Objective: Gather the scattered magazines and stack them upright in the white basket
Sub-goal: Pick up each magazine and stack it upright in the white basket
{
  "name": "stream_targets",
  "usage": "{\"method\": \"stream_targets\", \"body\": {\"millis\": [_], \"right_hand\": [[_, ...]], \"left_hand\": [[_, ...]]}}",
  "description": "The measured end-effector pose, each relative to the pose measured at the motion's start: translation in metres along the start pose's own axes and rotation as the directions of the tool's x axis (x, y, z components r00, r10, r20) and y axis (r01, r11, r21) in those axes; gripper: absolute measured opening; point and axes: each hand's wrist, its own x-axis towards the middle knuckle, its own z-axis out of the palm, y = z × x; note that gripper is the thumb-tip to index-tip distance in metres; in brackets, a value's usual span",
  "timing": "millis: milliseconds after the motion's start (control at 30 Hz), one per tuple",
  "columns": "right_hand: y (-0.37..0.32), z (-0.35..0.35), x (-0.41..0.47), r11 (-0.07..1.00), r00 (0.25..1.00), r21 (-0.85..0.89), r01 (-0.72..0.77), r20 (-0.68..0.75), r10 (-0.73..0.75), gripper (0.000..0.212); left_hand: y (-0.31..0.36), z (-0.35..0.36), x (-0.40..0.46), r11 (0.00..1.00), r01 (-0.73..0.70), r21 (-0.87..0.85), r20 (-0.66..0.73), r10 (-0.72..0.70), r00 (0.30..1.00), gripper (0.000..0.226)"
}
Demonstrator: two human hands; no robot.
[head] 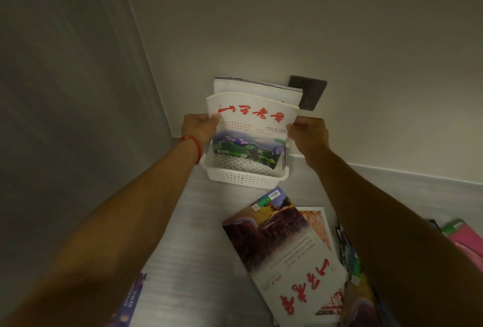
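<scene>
**Both hands holding a magazine upright in the white basket**

The wall point(287, 26) is filling the upper half of the view, with a pale panel point(65, 78) running down at nine o'clock. The grey floor point(198, 235) is stretching from the centre toward six o'clock.

Both forearms are reaching from the lower corners toward the centre. At five o'clock a magazine with red lettering point(295, 256) is lying flat on the floor, overlapping another one beneath it, and more scattered magazines point(355, 269) are lying just beside it toward four o'clock. A pink cover point(467, 243) is showing at the right edge at four o'clock, and a purple cover point(130, 303) is peeking out at seven o'clock beside the left forearm.

The white basket point(243, 179) is sitting on the floor at the centre, against the wall. Inside it, the front magazine point(251, 128) is standing upright, its red title facing the camera and its lower edge down inside the basket. Behind it, a second magazine point(258, 90) is standing upright, leaning against the wall.

The left hand point(200, 128) is gripping the front magazine's left edge, thumb on the cover. The right hand point(308, 134) is gripping its right edge, fingers curled round it.

A dark wall plate point(311, 91) is sitting at one o'clock from the basket. A red bracelet point(194, 146) is circling the left wrist.
</scene>
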Motion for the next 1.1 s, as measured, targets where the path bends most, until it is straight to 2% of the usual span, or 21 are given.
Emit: {"method": "stream_targets", "body": {"millis": [100, 200, 300, 400, 567, 633, 700, 767, 833, 933, 1000, 1033, 1100], "right_hand": [[0.004, 0.003, 0.003, 1.0, 1.0, -0.022, 0.006, 0.01, -0.006, 0.011], [0.007, -0.006, 0.008, 0.998, 0.997, -0.055, 0.025, 0.081, -0.021, 0.005], [0.02, -0.022, 0.0, 0.999, 0.988, -0.048, 0.014, 0.152, -0.007, 0.027], [0.045, -0.044, -0.02, 0.976, 0.974, -0.205, 0.073, 0.225, -0.025, 0.027], [0.101, -0.093, -0.062, 0.928, 0.948, -0.363, 0.082, 0.316, 0.04, 0.023], [0.124, -0.114, -0.081, 0.904, 0.942, -0.422, 0.073, 0.327, 0.077, 0.022], [0.144, -0.132, -0.101, 0.894, 0.946, -0.444, 0.059, 0.311, 0.092, 0.019], [0.167, -0.146, -0.118, 0.885, 0.964, -0.465, 0.037, 0.249, 0.09, 0.019], [0.193, -0.164, -0.136, 0.867, 0.977, -0.497, -0.037, 0.164, 0.136, 0.017], [0.229, -0.199, -0.159, 0.849, 0.977, -0.506, -0.153, 0.051, 0.207, 0.018], [0.244, -0.223, -0.166, 0.818, 0.97, -0.541, -0.197, 0.012, 0.241, 0.018], [0.25, -0.234, -0.17, 0.799, 0.963, -0.557, -0.225, -0.005, 0.268, 0.016], [0.273, -0.259, -0.176, 0.762, 0.956, -0.595, -0.256, -0.036, 0.293, 0.005]], "left_hand": [[-0.007, 0.004, 0.006, 1.0, 0.019, 0.009, -0.021, -0.019, 1.0, 0.043], [-0.004, 0.009, 0.009, 0.999, 0.037, 0.031, -0.077, -0.034, 0.996, 0.047], [0.002, 0.014, 0.013, 0.993, 0.042, 0.106, -0.109, -0.031, 0.994, 0.048], [0.0, 0.018, 0.023, 0.986, 0.075, 0.15, -0.127, -0.056, 0.99, 0.056], [0.0, 0.027, 0.021, 0.992, 0.119, 0.036, -0.047, -0.117, 0.992, 0.048], [-0.003, 0.031, 0.005, 0.993, 0.119, -0.018, -0.043, -0.12, 0.992, 0.062], [-0.008, 0.036, -0.016, 0.999, 0.05, -0.007, -0.077, -0.05, 0.996, 0.061], [-0.019, 0.047, -0.043, 0.986, -0.094, 0.138, -0.086, 0.106, 0.991, 0.041], [-0.038, 0.067, -0.081, 0.942, -0.227, 0.246, 0.037, 0.225, 0.974, 0.03], [-0.079, 0.107, -0.148, 0.904, -0.325, 0.279, 0.229, 0.266, 0.937, 0.03], [-0.087, 0.132, -0.193, 0.818, -0.472, 0.33, 0.433, 0.313, 0.845, 0.027], [-0.09, 0.145, -0.216, 0.75, -0.56, 0.352, 0.564, 0.308, 0.767, 0.031], [-0.101, 0.171, -0.254, 0.648, -0.654, 0.391, 0.76, 0.174, 0.627, 0.042]]}}
